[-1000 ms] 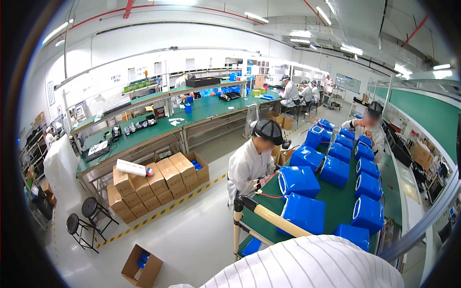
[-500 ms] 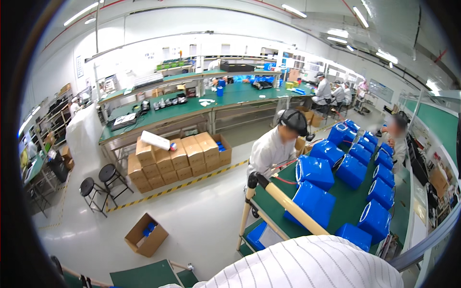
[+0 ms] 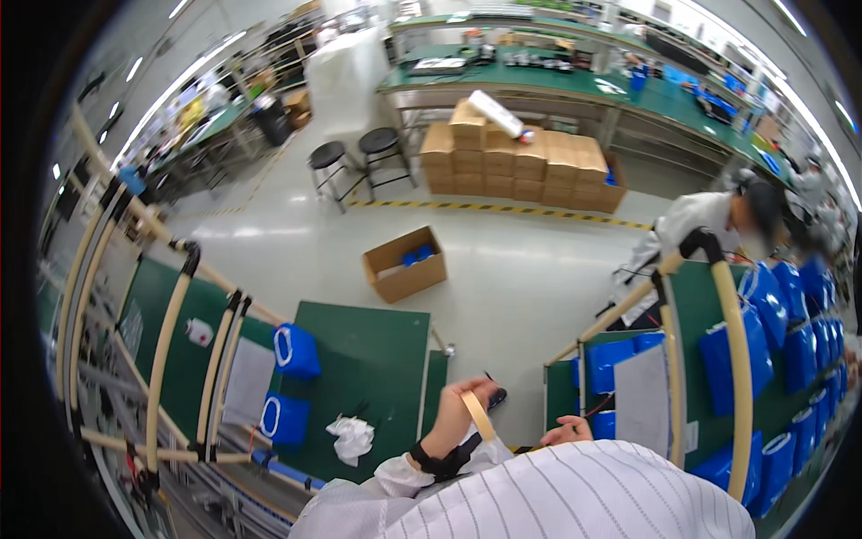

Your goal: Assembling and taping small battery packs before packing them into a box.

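My left hand is in front of me, a black band round its wrist. Its fingers are curled by a narrow tan ring, which looks like a roll of tape seen edge-on. To the right, my right hand shows only in part past my striped white sleeve. Its visible fingers look loosely spread, with nothing seen in them. Left of my hands, a crumpled white sheet lies on a green tabletop, beside two blue wrapped blocks.
An open carton with blue items stands on the floor ahead. Beyond it are stacked cartons and two black stools. On the right, a tan-tubed cart carries several blue blocks, and a co-worker bends behind it.
My view has swung left and down. Both hands and the tan ring now show, and the left-hand green table has come fully into sight. The blue-block cart has shifted right in the picture.
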Demonstrator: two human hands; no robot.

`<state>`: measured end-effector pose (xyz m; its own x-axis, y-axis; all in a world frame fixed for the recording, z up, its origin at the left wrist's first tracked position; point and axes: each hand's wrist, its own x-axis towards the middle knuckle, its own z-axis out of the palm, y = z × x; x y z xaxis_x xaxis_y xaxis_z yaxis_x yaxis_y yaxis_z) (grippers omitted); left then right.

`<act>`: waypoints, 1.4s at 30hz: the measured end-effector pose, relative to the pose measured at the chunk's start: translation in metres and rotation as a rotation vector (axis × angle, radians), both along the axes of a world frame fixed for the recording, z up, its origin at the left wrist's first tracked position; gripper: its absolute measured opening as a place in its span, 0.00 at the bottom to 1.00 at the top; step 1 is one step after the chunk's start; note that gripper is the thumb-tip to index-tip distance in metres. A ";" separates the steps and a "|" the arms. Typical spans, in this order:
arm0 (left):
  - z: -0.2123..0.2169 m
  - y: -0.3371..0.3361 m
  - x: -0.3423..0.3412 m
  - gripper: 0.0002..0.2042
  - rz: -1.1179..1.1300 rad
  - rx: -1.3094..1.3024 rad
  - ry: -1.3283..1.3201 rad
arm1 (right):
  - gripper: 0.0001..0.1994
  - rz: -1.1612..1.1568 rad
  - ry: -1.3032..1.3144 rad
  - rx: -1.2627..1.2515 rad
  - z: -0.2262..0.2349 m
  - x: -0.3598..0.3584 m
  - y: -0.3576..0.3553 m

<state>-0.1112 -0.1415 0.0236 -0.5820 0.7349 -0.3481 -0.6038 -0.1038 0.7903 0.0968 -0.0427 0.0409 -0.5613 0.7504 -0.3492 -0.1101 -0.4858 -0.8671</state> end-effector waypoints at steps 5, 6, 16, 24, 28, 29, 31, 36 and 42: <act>-0.066 -0.069 -0.088 0.07 0.639 0.070 -0.218 | 0.13 -0.017 -0.089 0.059 -0.006 -0.001 0.010; -0.086 -0.090 -0.104 0.07 0.740 0.059 -0.223 | 0.13 -0.039 -0.120 0.071 -0.005 0.000 0.012; -0.255 -0.295 -0.120 0.09 1.089 -0.401 -0.328 | 0.11 -0.077 -0.132 0.060 0.003 -0.012 0.030; -0.280 -0.330 -0.116 0.05 0.951 -0.387 -0.288 | 0.10 -0.019 -0.102 0.004 0.009 -0.025 0.032; -0.282 -0.330 -0.119 0.05 1.073 -0.547 -0.358 | 0.10 -0.015 -0.103 -0.018 0.005 -0.023 0.032; -0.277 -0.305 -0.123 0.05 1.148 -0.523 -0.443 | 0.10 -0.047 -0.121 -0.001 0.002 -0.020 0.032; -0.262 -0.304 -0.131 0.06 1.163 -0.390 -0.441 | 0.09 -0.041 -0.100 -0.009 0.000 -0.014 0.032; -0.203 -0.237 -0.157 0.09 1.112 -0.210 -0.357 | 0.09 -0.031 -0.083 -0.006 -0.007 -0.003 0.030; -0.061 -0.075 -0.126 0.11 0.672 -0.106 0.049 | 0.09 -0.078 -0.117 0.004 -0.006 -0.001 0.031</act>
<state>-0.2373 -0.2170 -0.0371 -0.9169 0.1713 -0.3605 -0.3989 -0.3642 0.8416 0.0954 -0.0113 0.0349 -0.4568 0.7914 -0.4062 -0.0450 -0.4766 -0.8780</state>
